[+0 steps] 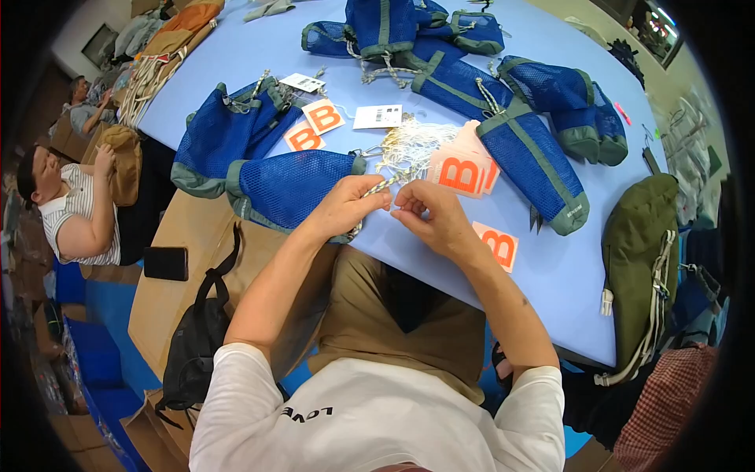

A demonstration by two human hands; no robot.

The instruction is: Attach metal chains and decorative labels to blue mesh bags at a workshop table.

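Cord, braided and dark-flecked, slanted up rightward from the pinching left hand, just right of the blue mesh bag, a soft, grey-green-trimmed tube lying crosswise. Farther right of the bag, the right hand had thumb and forefinger pressed together, anything between too small to tell.

Left of the fingers: cardboard with a dark phone on top and a black strapped bag beside the phone. Farther left: a co-worker in stripes, with a brown bag in hand. Beyond, upper left of the fingers: a second person and orange fabric. Far right of the fingers: an olive bag with pale cords, at the table's edge. Lower right: red-checked cloth.
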